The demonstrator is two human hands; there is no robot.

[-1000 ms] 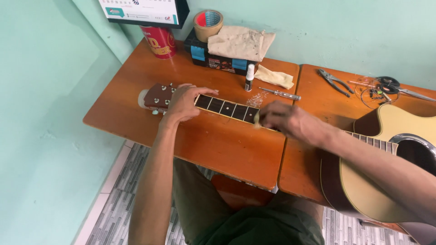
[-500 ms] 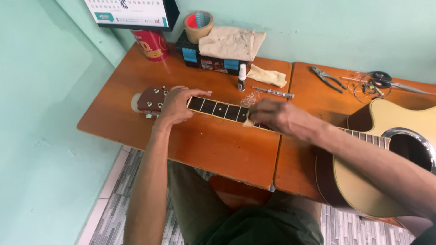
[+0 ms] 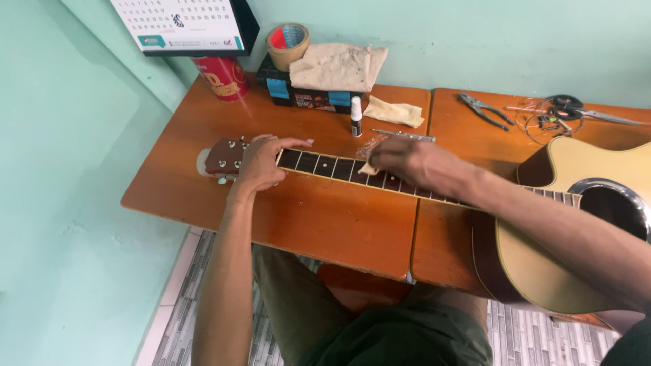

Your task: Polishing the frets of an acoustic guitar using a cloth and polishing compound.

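An acoustic guitar [image 3: 576, 203] lies flat across two wooden tables [image 3: 319, 217], its dark fretboard [image 3: 325, 165] running left to a brown headstock [image 3: 222, 157]. My left hand [image 3: 261, 163] rests on the neck where it meets the headstock, fingers spread over it. My right hand [image 3: 413, 163] presses a small pale cloth pad [image 3: 368, 168] onto the fretboard near its middle. No strings show on the neck.
At the back stand a red can [image 3: 224, 78], a tape roll [image 3: 286, 41], a dark box [image 3: 308, 95] under a crumpled cloth [image 3: 338, 66], a small white bottle [image 3: 356, 116] and a folded rag [image 3: 395, 110]. Pliers [image 3: 483, 110] and coiled wire [image 3: 546, 115] lie far right.
My right hand with the pad has slid a little along the fretboard. The left hand stays at the headstock. The camera view has shifted slightly.
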